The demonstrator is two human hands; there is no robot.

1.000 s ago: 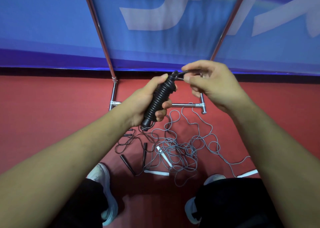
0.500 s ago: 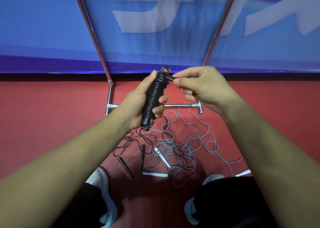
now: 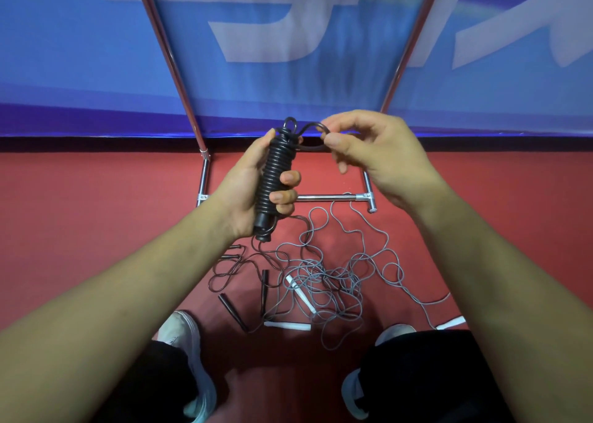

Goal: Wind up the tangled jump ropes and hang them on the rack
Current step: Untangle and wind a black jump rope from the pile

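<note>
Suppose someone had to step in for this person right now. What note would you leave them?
Left hand grips the black rope bundle, which is wound in tight coils. Right hand pinches its end loop beside the bundle's top.
A grey rope with white handles and a black-handled rope lie tangled on the floor by the rack.
Done: one rope nearly wound.
Left: secure the loop, hang the bundle, then wind and hang the others.

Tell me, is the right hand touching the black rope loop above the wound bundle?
Touching. The head view shows the right hand pinching the black rope loop between thumb and forefinger, no gap visible.
</note>
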